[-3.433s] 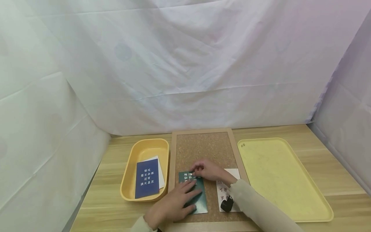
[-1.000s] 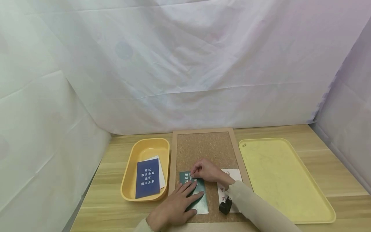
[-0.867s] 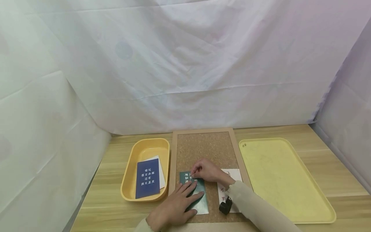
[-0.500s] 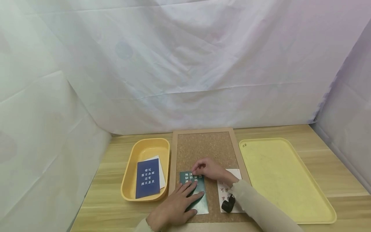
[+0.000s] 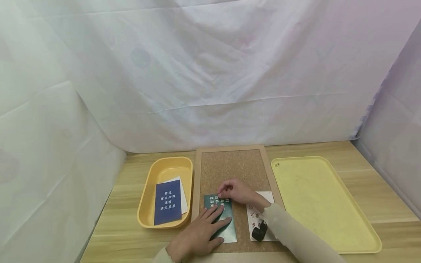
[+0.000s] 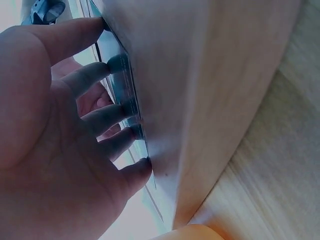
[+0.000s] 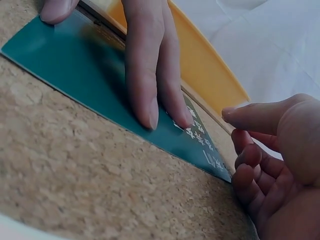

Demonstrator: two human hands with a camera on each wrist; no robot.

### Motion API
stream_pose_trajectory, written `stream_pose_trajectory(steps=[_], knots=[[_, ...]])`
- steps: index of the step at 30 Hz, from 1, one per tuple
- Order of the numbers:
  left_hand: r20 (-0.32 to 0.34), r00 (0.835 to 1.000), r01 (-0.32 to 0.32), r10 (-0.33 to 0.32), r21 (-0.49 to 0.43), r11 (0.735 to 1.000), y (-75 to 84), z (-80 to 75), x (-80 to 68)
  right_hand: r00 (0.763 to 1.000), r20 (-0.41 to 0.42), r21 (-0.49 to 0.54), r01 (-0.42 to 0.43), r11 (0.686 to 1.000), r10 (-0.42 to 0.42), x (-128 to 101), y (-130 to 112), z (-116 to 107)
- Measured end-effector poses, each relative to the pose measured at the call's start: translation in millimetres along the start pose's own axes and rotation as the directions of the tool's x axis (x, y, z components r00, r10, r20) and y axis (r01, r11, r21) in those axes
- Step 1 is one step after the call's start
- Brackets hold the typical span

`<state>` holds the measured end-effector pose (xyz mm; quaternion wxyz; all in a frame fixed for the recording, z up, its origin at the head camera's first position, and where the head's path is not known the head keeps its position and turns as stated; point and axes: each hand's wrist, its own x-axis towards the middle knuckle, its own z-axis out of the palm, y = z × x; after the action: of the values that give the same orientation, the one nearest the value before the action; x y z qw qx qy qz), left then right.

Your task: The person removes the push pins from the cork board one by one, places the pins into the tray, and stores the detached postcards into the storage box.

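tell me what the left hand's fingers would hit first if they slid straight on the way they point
Probably the right hand. The left hand lies flat on the green card, fingers aimed up the card toward the right hand at its top edge; whether that hand touches the card is unclear.

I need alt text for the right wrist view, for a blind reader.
Straight fingers of the left hand press a dark green printed card flat on a brown cork board. The right hand hovers, fingers curled, at the card's corner.

bare cork board [image 5: 230, 164] ahead, trays flanking (yellow)
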<state>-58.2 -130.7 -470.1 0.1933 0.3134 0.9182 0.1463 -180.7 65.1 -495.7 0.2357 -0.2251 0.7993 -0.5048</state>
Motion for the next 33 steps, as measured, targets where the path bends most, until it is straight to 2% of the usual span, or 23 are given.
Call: stream_pose_trajectory(steps=[18, 25, 33], knots=[[0.005, 1.0, 0.012, -0.012, 0.006, 1.0, 1.0, 1.0, -0.9, 0.998, -0.015, -0.013, 0.059, 0.998, -0.059, -8.0, 0.2, -10.8], [-0.001, 1.0, 0.014, -0.014, 0.012, 1.0, 2.1, 2.0, -1.6, 0.996, -0.047, -0.062, 0.067, 0.996, -0.07, -15.4, 2.3, -24.3], [-0.001, 1.0, 0.029, -0.029, -0.008, 1.0, 1.9, 1.5, -2.6, 0.988, -0.086, -0.102, 0.117, 0.988, -0.126, -22.2, 6.9, -39.8]])
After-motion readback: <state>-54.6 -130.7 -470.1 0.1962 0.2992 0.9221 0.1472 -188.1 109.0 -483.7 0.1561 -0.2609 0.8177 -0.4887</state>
